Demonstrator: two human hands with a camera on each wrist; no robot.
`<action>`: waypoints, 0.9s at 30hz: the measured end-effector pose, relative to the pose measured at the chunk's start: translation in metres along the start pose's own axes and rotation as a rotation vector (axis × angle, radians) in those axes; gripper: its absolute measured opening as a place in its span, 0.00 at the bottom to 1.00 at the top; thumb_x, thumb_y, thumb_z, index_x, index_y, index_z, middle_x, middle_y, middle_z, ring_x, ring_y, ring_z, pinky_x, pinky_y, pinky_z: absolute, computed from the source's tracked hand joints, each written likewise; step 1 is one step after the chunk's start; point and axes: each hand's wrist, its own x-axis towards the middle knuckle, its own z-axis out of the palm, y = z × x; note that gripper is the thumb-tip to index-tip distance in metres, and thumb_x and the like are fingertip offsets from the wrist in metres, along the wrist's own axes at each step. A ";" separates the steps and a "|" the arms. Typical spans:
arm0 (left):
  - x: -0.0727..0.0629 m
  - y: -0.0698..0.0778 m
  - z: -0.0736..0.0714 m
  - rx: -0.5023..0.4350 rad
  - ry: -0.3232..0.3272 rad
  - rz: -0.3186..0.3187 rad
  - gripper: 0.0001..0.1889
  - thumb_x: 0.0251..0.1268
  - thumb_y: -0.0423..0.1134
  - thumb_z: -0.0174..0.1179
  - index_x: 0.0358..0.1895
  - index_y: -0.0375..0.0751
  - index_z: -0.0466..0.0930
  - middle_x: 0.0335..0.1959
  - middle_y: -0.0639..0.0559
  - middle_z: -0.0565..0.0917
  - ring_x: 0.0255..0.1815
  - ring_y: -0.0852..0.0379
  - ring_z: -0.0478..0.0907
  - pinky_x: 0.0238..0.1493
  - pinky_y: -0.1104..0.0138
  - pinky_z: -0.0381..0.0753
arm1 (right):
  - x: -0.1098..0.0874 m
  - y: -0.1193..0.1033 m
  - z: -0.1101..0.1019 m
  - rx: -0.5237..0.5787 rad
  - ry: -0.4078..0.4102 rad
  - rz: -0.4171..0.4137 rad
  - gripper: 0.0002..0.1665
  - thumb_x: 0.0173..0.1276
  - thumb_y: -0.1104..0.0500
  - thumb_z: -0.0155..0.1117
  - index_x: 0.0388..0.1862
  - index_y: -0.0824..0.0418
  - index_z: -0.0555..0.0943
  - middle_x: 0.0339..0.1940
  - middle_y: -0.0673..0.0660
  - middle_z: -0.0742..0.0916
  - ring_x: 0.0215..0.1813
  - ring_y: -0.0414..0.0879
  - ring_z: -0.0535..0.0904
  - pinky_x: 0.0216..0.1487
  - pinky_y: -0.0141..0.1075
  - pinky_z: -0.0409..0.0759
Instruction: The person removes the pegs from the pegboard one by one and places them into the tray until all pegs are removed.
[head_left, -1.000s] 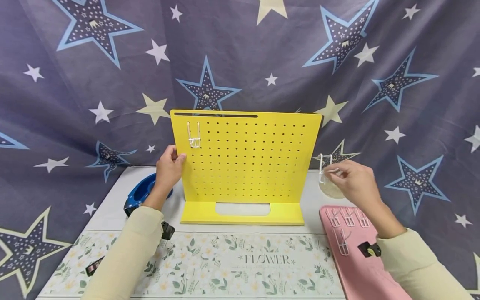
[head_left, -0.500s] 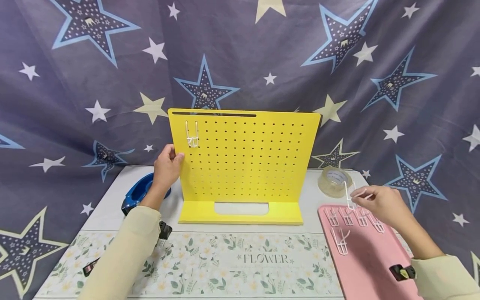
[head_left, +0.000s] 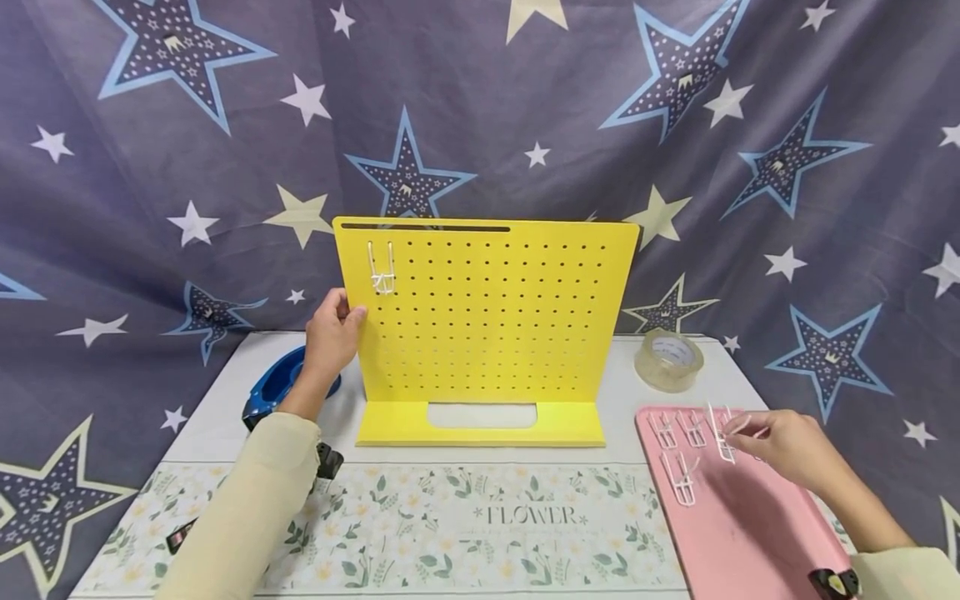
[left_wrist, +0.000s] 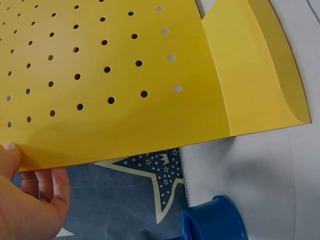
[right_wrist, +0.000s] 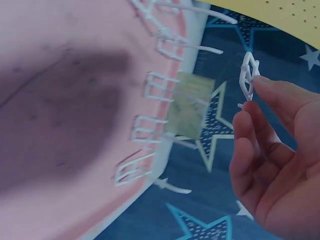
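Note:
A yellow pegboard [head_left: 487,358] stands upright on its base in the head view. My left hand [head_left: 332,332] grips its left edge, thumb in front and fingers behind, as the left wrist view also shows. One white wire hook [head_left: 382,282] hangs at the board's upper left. At the right, my right hand [head_left: 795,450] pinches another white wire hook [right_wrist: 246,75] between thumb and fingers, over the back of a pink tray [head_left: 750,525]. Several more white hooks [head_left: 682,483] lie in that tray, some partly hidden by the hand and held hook in the head view.
Behind the tray is a roll of clear tape [head_left: 669,361]. A blue tape dispenser [head_left: 279,385] sits behind my left forearm. A flower-print mat [head_left: 450,533] covers the table front, with a small dark object [head_left: 178,536] at its left. A star-patterned curtain [head_left: 480,100] hangs behind.
My right hand has moved down and to the right with the pinched hook, from beside the board's right edge to over the tray. The left hand keeps its grip on the board.

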 end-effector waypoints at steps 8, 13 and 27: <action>0.003 -0.002 0.000 0.006 0.006 0.007 0.13 0.80 0.44 0.53 0.59 0.43 0.72 0.47 0.42 0.82 0.48 0.45 0.82 0.45 0.60 0.78 | -0.013 0.012 0.021 0.058 -0.131 0.032 0.04 0.60 0.53 0.76 0.27 0.45 0.87 0.24 0.38 0.87 0.29 0.25 0.76 0.33 0.32 0.74; 0.003 -0.002 0.000 0.007 0.005 0.003 0.13 0.80 0.45 0.53 0.59 0.44 0.72 0.47 0.42 0.82 0.48 0.45 0.82 0.46 0.60 0.78 | -0.016 0.016 0.038 0.086 -0.167 0.032 0.06 0.58 0.55 0.77 0.26 0.46 0.87 0.23 0.38 0.87 0.28 0.26 0.75 0.33 0.32 0.74; 0.002 0.000 0.002 0.007 0.003 -0.007 0.13 0.80 0.45 0.53 0.59 0.44 0.72 0.46 0.42 0.81 0.48 0.45 0.81 0.48 0.58 0.78 | -0.020 0.022 0.059 0.144 -0.193 0.020 0.04 0.58 0.58 0.76 0.28 0.48 0.88 0.23 0.39 0.87 0.28 0.26 0.73 0.34 0.31 0.75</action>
